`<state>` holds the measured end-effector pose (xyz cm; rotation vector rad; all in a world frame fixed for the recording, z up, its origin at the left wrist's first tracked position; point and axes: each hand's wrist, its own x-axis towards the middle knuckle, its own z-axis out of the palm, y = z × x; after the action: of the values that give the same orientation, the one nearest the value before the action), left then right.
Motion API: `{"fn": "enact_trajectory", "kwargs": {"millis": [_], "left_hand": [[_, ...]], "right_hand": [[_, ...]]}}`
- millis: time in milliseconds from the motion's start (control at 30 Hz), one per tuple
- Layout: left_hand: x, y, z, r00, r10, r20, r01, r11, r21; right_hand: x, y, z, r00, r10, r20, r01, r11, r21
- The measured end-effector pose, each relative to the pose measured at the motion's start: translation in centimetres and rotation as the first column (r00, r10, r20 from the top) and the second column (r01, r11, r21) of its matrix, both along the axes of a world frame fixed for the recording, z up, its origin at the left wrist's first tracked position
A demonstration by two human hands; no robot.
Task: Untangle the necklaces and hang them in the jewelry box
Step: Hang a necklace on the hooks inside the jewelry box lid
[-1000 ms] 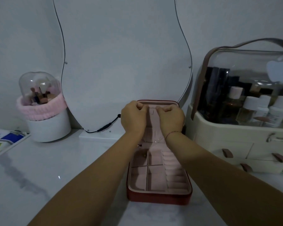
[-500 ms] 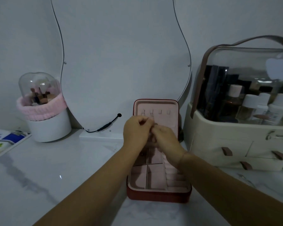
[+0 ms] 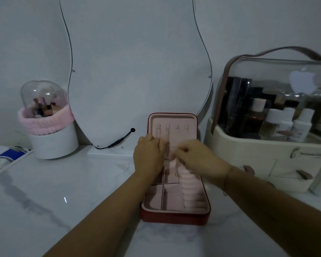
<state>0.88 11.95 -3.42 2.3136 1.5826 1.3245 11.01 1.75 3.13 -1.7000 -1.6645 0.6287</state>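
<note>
One open jewelry box [image 3: 174,218] is being shown lying on a marble table [image 3: 44,197], its lid [image 3: 172,118] standing upright with four hooks [image 3: 186,127]. Two necklaces [image 3: 158,132] are being carried by the two leftmost hooks. The left hand [image 3: 149,157] and right hand [image 3: 199,159] are being held at the lid's base with fingers curled together. Whether a chain is being pinched cannot be told.

light: dim, bluish, even | shadows: soft, faint | glare: small glint on white marble tabletop [image 3: 65,199], near left | blur: right hand [image 3: 198,158] smeared | edges: wide-angle bowing
</note>
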Motion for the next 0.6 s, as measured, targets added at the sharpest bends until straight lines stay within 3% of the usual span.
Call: {"fn": "enact_trajectory", "kwargs": {"millis": [100, 200, 400, 600], "left_hand": [[0.0, 0.0, 0.0, 0.998, -0.024, 0.049, 0.026, 0.999, -0.033], [-0.2, 0.0, 0.0, 0.992, -0.056, 0.116, 0.065, 0.996, -0.069], [-0.3, -0.2, 0.1, 0.980, -0.063, 0.186, 0.083, 0.991, -0.103], [-0.3, -0.3, 0.3, 0.980, -0.085, 0.179, 0.103, 0.990, -0.095]], "right_hand": [[0.4, 2.5, 1.5, 0.951, -0.119, -0.286, 0.148, 0.986, 0.079], [0.2, 4.8, 2.7, 0.895, -0.162, -0.416, 0.232, 0.965, 0.124], [-0.2, 6.9, 1.4, 0.864, -0.144, -0.482, 0.187, 0.982, 0.041], [1.5, 4.2, 0.1, 0.899, -0.134, -0.417, 0.187, 0.978, 0.089]]}}
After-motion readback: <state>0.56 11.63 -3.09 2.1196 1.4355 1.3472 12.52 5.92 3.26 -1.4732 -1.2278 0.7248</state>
